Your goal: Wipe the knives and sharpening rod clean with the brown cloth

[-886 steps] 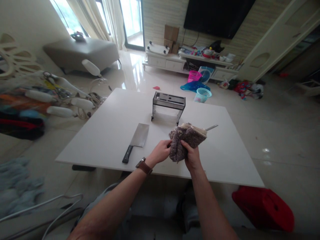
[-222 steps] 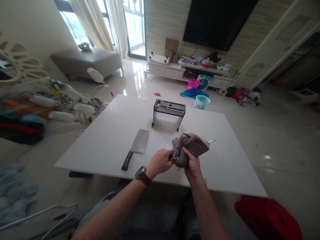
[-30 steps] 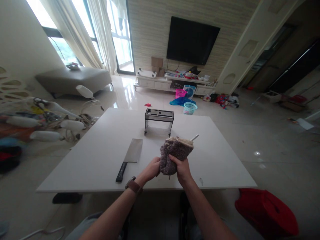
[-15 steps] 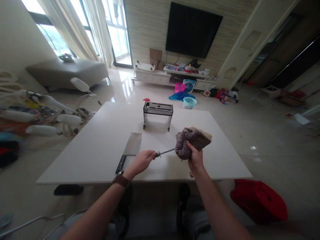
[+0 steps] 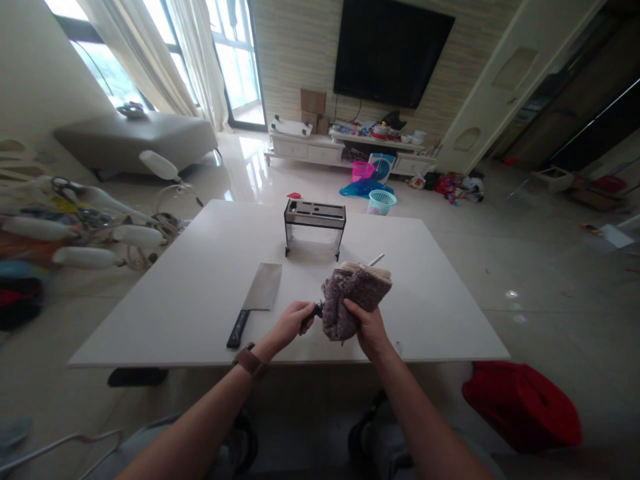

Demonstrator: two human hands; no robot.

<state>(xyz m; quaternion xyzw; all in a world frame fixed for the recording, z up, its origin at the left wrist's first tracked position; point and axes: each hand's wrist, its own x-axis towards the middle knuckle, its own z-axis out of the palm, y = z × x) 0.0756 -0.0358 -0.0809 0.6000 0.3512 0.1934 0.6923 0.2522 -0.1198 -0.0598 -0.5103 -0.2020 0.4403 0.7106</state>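
My left hand (image 5: 295, 319) is closed round the dark handle of a honing steel (image 5: 377, 259). Its rod runs through a folded grey-brown towel (image 5: 353, 300), and the tip sticks out beyond the far side. My right hand (image 5: 371, 328) grips the towel round the rod, thumb on top; most of the rod is hidden inside. To the left of my left hand, a cleaver (image 5: 264, 287) with a black handle lies flat on the white table (image 5: 170, 300). Farther back stands a knife block (image 5: 316, 213) with a slotted top and clear sides.
A red stool-like object (image 5: 523, 403) stands on the floor by the table's right front corner. Beyond the table are a light-blue basket (image 5: 381, 202) and a low TV cabinet (image 5: 325, 155). White padded equipment (image 5: 137, 237) stands at the left.
The towel in my right hand has slid left and nearer along the rod, up close to the handle. The rod's tip now shows past the towel.
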